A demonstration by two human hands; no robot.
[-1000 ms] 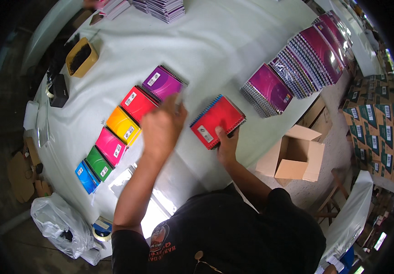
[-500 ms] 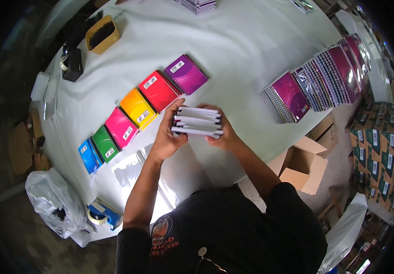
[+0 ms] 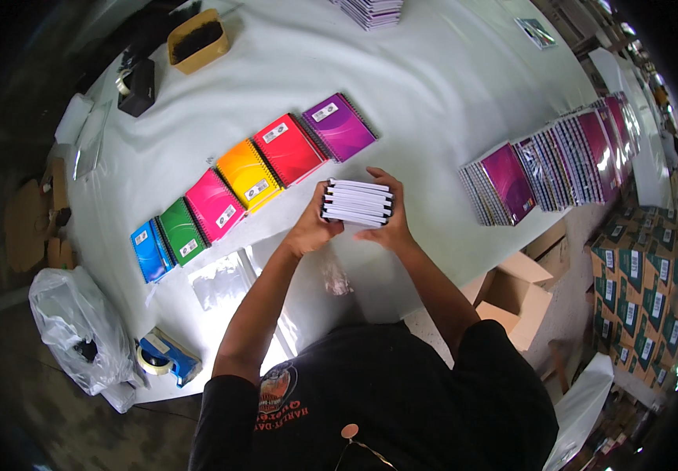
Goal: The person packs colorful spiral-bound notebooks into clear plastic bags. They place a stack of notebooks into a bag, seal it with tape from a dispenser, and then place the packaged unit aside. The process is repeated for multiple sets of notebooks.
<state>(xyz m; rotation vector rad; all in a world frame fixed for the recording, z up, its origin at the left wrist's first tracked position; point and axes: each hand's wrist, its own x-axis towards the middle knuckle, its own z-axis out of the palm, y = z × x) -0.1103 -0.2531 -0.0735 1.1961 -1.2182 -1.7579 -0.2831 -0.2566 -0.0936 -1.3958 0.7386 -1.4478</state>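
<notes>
Notebook stack [image 3: 357, 204] held between left fingers [image 3: 319, 198] and right fingers [image 3: 394, 192].

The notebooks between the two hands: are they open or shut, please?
Shut: the notebooks show straight, layered white page edges between left hand and right hand.

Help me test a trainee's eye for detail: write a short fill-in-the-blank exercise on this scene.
1. The page edges of the stack held by the left hand and right hand are ____.
2. In the row, the yellow notebook lies between the pink notebook and the ____ one.
3. At the opposite end of the row from the blue notebook lies the ____ one.

Missing words: white; red; purple.
</notes>
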